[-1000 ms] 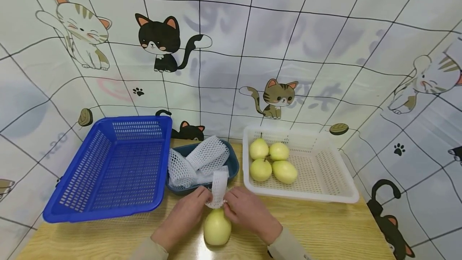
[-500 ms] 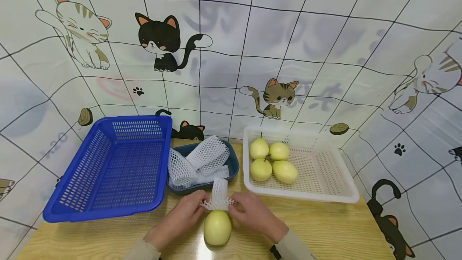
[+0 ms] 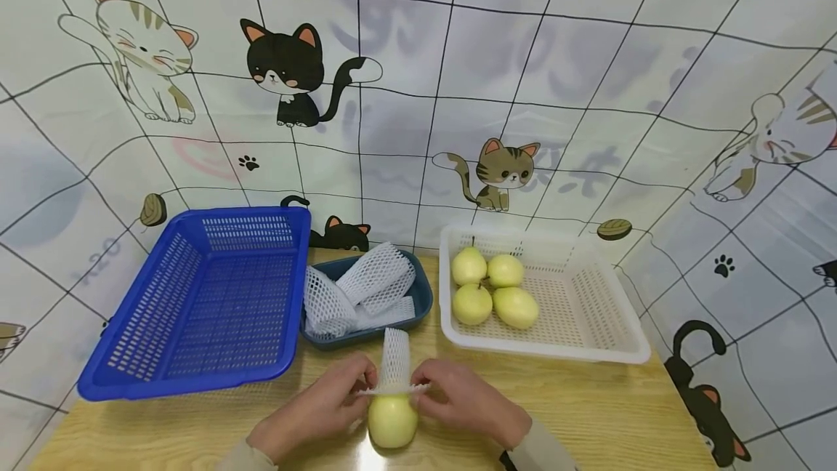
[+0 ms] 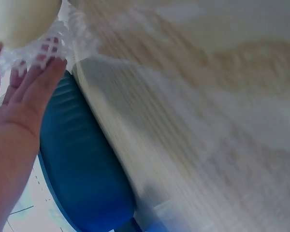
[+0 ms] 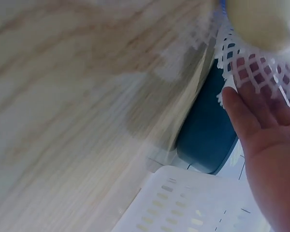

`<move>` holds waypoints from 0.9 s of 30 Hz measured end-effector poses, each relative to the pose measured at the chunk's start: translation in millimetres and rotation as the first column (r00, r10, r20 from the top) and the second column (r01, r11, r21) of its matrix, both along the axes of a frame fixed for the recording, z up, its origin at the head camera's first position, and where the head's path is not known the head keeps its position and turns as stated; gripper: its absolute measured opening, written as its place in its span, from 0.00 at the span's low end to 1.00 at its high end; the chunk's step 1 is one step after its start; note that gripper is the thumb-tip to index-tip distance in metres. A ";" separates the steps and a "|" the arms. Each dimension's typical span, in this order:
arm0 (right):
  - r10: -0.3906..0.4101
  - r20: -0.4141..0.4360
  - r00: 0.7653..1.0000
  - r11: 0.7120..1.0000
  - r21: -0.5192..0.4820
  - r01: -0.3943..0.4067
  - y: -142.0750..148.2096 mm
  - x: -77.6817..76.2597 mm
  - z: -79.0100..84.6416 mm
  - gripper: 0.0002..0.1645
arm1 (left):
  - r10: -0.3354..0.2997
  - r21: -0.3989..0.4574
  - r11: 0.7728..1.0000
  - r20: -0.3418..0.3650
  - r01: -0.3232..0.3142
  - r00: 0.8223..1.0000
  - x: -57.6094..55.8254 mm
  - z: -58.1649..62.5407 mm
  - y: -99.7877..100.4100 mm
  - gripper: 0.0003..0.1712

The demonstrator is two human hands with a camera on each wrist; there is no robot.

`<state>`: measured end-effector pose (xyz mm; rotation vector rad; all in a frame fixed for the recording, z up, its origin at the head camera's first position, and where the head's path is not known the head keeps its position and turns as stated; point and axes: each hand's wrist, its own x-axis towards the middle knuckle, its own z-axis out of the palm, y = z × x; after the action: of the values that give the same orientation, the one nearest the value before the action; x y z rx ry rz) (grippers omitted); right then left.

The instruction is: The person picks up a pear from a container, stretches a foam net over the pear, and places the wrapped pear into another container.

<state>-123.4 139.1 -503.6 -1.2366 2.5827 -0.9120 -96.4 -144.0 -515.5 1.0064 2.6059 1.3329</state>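
A yellow-green pear (image 3: 392, 424) stands on the table near the front. Over its top sits a white foam fruit net (image 3: 395, 362), its mouth pulled wide and its narrow end pointing away from me. My left hand (image 3: 333, 398) holds the left side of the net's rim, and my right hand (image 3: 467, 402) holds the right side. Both wrist views show fingers against the stretched mesh: the left hand (image 4: 19, 116) below the pear (image 4: 24, 21), the right hand (image 5: 270, 125) under the mesh (image 5: 256, 67). Some fingertips are hidden behind the net.
Behind the pear, a dark teal basket (image 3: 425, 304) holds several foam nets (image 3: 373, 275). A blue basket (image 3: 229, 311) stands at the left. At the right, a white basket (image 3: 556, 351) holds several pears (image 3: 472, 304). The wooden table (image 3: 588, 413) runs beneath everything.
Both hands have come toward me and spread slightly apart, stretching the net's mouth wider. The net has moved down onto the pear's top, its tail now out of the teal basket.
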 end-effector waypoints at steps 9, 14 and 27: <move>0.077 0.076 0.994 0.997 -0.018 -0.076 3.8 10.7 -5.0 0.41 | -0.062 -0.008 0.998 0.264 0.067 0.962 11.3 2.3 -8.7 0.32; 0.074 0.027 0.997 0.996 -0.043 -0.073 2.9 16.4 -8.5 0.40 | -0.105 0.030 0.994 0.232 0.101 0.967 15.6 -1.1 -7.1 0.53; 0.003 0.019 1.000 1.000 -0.015 -0.003 -1.6 32.2 -8.5 0.33 | 0.027 -0.216 0.976 0.108 -0.003 0.994 28.0 -0.7 5.5 0.65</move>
<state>-91.1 137.5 -512.2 -1.2294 2.5633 -0.9389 -68.4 -138.5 -516.2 0.8569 2.6085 1.0461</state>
